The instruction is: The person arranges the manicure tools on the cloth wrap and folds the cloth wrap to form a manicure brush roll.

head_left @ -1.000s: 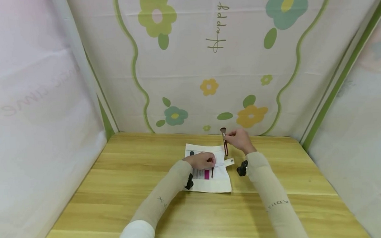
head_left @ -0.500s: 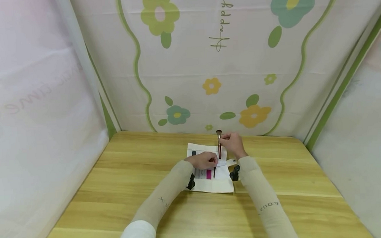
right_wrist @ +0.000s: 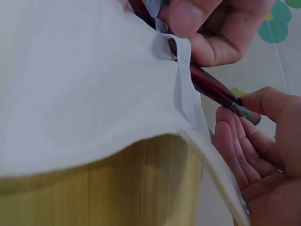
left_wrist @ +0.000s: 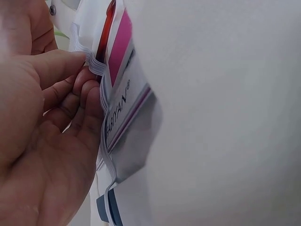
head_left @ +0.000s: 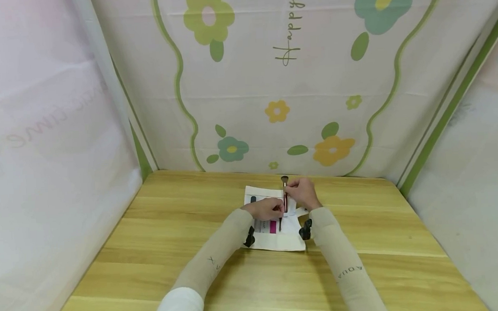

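A white cloth brush roll [head_left: 279, 243] lies spread on the table. My right hand [head_left: 302, 191] pinches a makeup brush [head_left: 285, 198] near its ferrule, bristles pointing away. In the right wrist view, the dark red brush handle [right_wrist: 211, 85] passes under the elastic band [right_wrist: 186, 75] of the roll. My left hand [head_left: 265, 209] pinches this elastic between thumb and fingers, lifting it from the cloth. Another brush with a red handle [left_wrist: 106, 33] sits under the elastic, beside a printed packet [left_wrist: 123, 106] with a magenta stripe.
A strap with a snap button [right_wrist: 245, 206] sticks out at the roll's right side. A dark blue-grey piece [left_wrist: 109, 207] shows under the elastic's other end. The wooden table [head_left: 172, 216] ends at a flower-printed curtain [head_left: 238, 104].
My right hand has brought the brush leftward over the roll, then down toward the elastic, its handle end now at my left fingers. The left hand keeps its hold on the elastic.
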Demonstrator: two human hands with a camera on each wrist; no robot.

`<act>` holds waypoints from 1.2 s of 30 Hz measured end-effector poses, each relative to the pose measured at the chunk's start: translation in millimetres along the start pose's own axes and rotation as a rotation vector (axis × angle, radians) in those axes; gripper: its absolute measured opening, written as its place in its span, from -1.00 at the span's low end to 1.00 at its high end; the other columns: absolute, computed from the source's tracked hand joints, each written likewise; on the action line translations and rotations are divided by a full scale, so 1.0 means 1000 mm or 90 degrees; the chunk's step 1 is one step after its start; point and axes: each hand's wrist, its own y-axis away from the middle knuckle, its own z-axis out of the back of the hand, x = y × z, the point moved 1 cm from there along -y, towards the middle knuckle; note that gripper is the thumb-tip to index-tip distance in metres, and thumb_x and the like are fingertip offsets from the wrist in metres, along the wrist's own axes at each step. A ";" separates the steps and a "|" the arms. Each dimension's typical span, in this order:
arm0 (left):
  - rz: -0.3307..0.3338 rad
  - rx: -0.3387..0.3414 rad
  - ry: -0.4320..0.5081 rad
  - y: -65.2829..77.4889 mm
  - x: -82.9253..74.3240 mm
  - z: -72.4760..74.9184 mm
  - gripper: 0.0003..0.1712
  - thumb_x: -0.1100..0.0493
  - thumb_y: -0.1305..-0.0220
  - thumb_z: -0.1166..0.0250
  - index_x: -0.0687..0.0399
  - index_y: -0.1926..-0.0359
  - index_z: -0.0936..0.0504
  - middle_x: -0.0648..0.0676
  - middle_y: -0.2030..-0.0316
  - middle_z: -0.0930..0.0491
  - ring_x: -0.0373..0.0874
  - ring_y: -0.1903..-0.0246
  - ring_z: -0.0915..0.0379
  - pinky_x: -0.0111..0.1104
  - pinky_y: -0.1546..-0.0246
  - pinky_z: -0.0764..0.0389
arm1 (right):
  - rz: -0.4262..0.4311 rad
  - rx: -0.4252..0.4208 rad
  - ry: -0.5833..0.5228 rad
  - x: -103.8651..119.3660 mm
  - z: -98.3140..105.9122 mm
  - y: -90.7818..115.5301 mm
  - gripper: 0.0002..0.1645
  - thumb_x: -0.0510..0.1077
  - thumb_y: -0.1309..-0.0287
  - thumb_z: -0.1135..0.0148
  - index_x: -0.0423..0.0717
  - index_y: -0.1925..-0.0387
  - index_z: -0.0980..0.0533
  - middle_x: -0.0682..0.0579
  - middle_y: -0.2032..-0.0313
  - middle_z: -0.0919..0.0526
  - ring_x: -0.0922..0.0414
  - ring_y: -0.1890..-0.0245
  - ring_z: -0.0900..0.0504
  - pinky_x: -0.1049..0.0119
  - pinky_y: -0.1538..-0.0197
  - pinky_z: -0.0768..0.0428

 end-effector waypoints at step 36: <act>-0.001 -0.003 0.015 -0.003 0.002 -0.003 -0.83 0.15 -0.66 -0.08 0.07 0.10 -0.57 -0.09 0.32 -0.48 -0.30 0.38 -0.36 -0.48 0.25 -0.41 | -0.105 0.178 0.053 0.000 0.006 0.000 -0.64 -0.01 -0.36 -0.40 -0.24 0.37 -0.78 -0.10 0.42 -0.83 0.12 0.53 -0.70 0.30 0.44 -0.61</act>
